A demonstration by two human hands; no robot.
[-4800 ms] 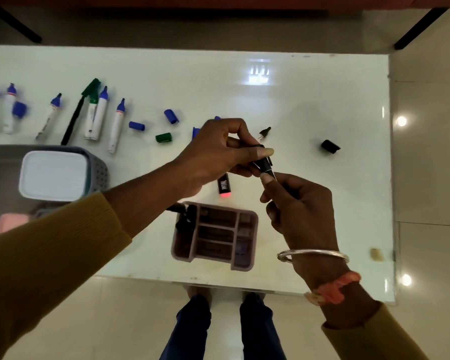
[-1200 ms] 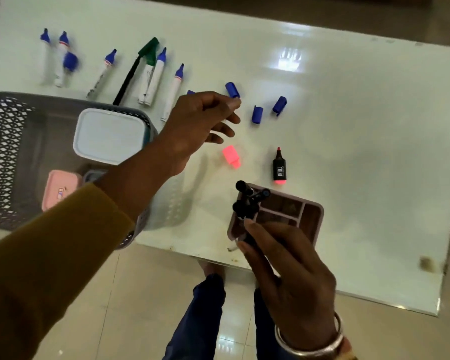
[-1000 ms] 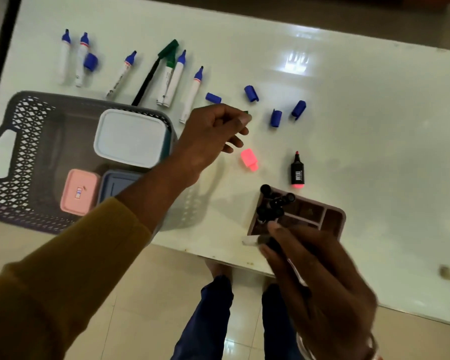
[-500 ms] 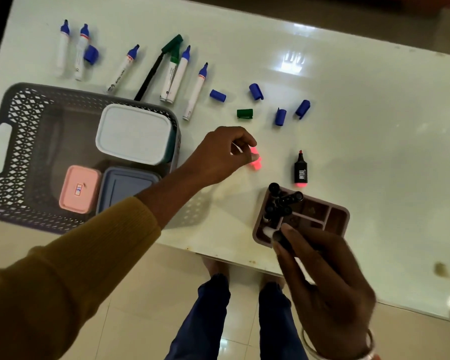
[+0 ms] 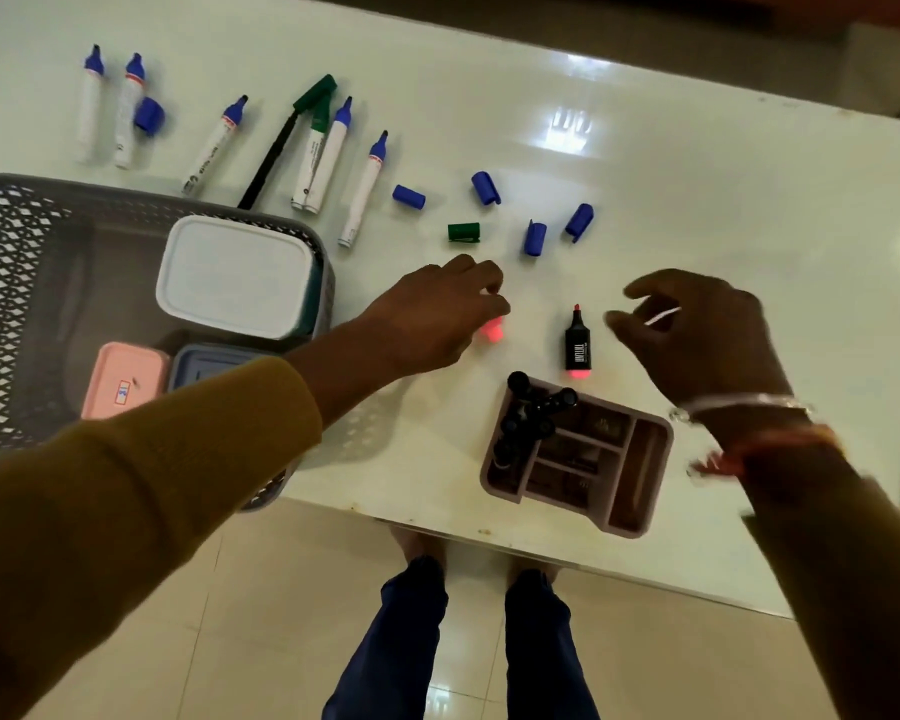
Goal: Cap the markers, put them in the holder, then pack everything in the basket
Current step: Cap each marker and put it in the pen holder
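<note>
My left hand [image 5: 437, 317] reaches over the table and its fingertips pinch a pink marker cap [image 5: 491, 331], which peeks out below them. A short black marker with an uncapped pink tip [image 5: 577, 346] lies just to the right. My right hand [image 5: 702, 340] hovers beside that marker, fingers loosely spread, holding nothing. The mauve holder [image 5: 640, 532] sits at the near edge with several capped black markers [image 5: 533, 407] in its left compartment. Several uncapped blue markers [image 5: 362, 192] and a green one [image 5: 315, 148] lie at the back left. Loose blue caps [image 5: 534, 237] and a green cap [image 5: 463, 232] lie mid-table.
A grey mesh basket [image 5: 6, 236] on the left holds a white lidded box [image 5: 235, 275], a pink box [image 5: 123, 379] and a blue-grey box [image 5: 204, 361]. A black pen [image 5: 268, 163] lies among the markers. The white table [image 5: 723, 200] ends just behind the holder.
My right hand left the holder, where it dropped a black marker, and rose beside the pink-tipped marker. My left hand came down onto the pink cap.
</note>
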